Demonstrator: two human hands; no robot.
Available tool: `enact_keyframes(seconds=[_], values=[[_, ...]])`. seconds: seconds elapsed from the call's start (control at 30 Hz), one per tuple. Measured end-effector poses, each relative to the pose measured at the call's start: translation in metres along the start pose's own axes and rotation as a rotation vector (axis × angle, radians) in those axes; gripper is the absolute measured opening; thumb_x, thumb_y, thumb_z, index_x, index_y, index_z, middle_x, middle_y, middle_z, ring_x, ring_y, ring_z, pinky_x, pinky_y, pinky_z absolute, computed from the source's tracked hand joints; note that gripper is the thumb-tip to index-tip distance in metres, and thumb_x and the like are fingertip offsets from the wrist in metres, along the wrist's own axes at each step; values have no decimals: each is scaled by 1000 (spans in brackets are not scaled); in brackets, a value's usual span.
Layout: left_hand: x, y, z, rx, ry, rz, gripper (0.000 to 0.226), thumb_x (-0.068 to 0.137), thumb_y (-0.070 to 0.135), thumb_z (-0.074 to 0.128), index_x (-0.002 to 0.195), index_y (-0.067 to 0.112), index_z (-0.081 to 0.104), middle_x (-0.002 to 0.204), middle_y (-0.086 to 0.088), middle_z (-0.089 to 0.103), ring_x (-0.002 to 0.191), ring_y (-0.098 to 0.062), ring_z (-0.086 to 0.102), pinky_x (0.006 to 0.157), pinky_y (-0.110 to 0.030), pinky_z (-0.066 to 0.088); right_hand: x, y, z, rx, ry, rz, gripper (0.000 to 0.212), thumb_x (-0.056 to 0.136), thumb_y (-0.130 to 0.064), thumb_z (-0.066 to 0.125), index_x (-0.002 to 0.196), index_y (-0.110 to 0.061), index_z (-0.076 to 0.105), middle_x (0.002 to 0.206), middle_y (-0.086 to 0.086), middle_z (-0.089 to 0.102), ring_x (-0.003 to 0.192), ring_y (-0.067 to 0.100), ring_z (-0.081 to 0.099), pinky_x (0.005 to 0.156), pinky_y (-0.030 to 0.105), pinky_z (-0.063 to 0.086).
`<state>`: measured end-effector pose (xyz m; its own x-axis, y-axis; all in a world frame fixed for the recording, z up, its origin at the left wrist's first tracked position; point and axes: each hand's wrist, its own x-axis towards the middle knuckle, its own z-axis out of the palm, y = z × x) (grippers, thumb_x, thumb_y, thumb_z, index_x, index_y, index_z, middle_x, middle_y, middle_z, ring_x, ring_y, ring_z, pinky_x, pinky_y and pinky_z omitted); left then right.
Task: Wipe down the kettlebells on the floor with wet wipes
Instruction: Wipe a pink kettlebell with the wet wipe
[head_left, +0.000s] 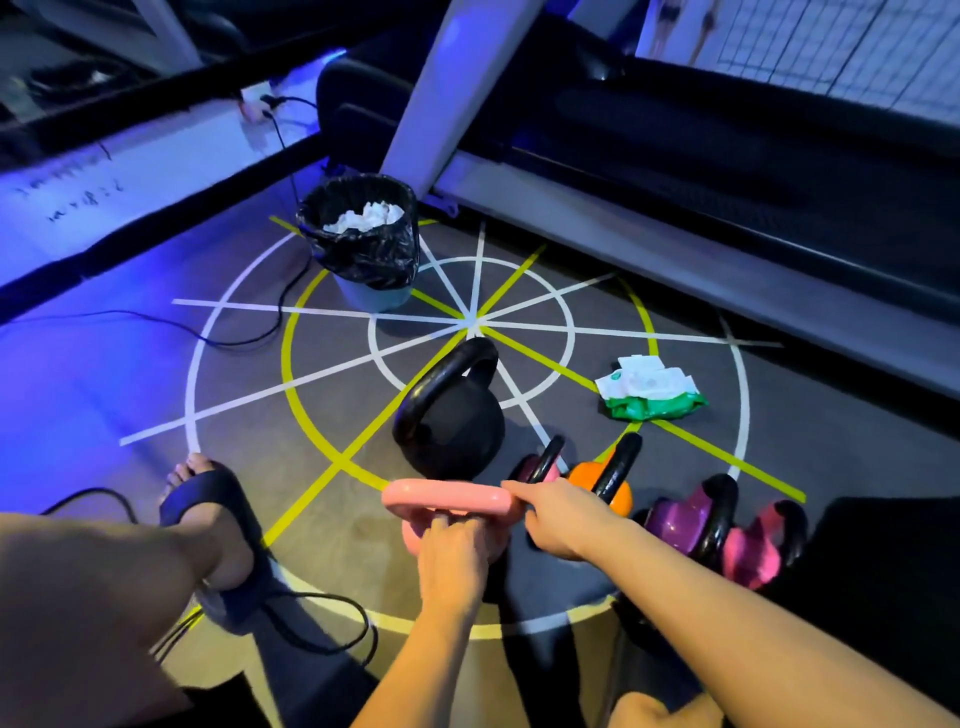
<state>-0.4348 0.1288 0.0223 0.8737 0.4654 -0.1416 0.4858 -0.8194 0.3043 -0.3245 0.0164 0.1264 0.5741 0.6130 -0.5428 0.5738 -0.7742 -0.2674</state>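
Both your hands are on the pink kettlebell (447, 498).
Your left hand's (451, 558) fingers (457, 525) curl round its handle from below and your right hand (563, 514) grips the handle's right end. It stands on the floor (311, 415), just before the black kettlebell (452, 426).

A gym is showing here: coloured kettlebells (608, 480) are sitting on a floor (311, 395) painted with agility rings, and a treadmill (675, 171) is standing behind.

Floor (337, 395) holds kettlebells (452, 426), wipes pack (652, 395), bin (363, 244), perhaps cables (156, 325).
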Motion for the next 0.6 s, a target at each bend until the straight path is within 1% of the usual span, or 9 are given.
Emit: enact_keyframes(seconds=[0.07,0.13,0.2,0.23,0.3,0.37,0.47,0.53,0.6], values=[[0,10,3,-426,28,-161,15,94,24,58,92,20,72,91,-6,70,91,-26,60,72,-37,40,1,0,0,-2,10,-4,59,94,-14,40,146,-42,38,137,11,58,113,36,60,88,43,54],[-5,13,3,-1031,8,-346,12,86,18,62,74,13,63,70,-8,65,71,-22,55,65,-33,40,3,0,1,-2,9,7,61,94,-15,40,147,-45,36,136,10,59,110,35,61,84,41,54],[-7,19,4,-1515,-96,-519,6,84,16,62,81,10,62,72,-7,62,73,-20,51,64,-32,40,5,0,4,5,9,24,60,94,-18,40,146,-47,35,134,9,60,108,35,62,84,41,55],[-7,22,7,-1626,-119,-558,6,89,11,60,90,9,65,79,-5,66,77,-18,54,66,-30,43,5,-1,4,10,7,33,59,94,-19,40,146,-47,36,133,9,61,108,34,62,85,41,54],[-8,27,8,-1522,-38,-532,15,96,4,57,96,13,69,86,4,73,80,-11,61,73,-27,48,6,-2,6,5,4,44,60,94,-20,40,147,-47,35,134,9,60,110,34,61,86,39,53],[-6,23,15,-1126,69,-375,18,95,4,56,91,16,69,85,5,74,81,-15,66,78,-32,53,6,-3,6,-6,4,51,63,94,-19,40,150,-47,32,134,9,60,110,34,61,82,38,51],[-4,11,22,-656,-6,-302,13,92,15,56,93,20,69,90,-1,74,86,-28,66,76,-38,50,3,-4,6,-6,9,50,63,93,-16,39,149,-46,33,133,10,61,108,34,62,84,40,54],[1,5,25,-659,-45,-279,15,90,18,57,94,19,72,90,0,75,85,-26,68,76,-37,50,3,-3,9,-6,6,61,66,93,-16,39,150,-46,30,135,11,60,109,34,62,88,43,54],[7,3,19,-842,-72,-281,13,81,24,60,78,15,69,74,1,72,73,-22,66,72,-35,50,4,-2,10,-10,6,71,68,92,-17,39,151,-48,26,136,11,59,109,34,62,89,43,55]])
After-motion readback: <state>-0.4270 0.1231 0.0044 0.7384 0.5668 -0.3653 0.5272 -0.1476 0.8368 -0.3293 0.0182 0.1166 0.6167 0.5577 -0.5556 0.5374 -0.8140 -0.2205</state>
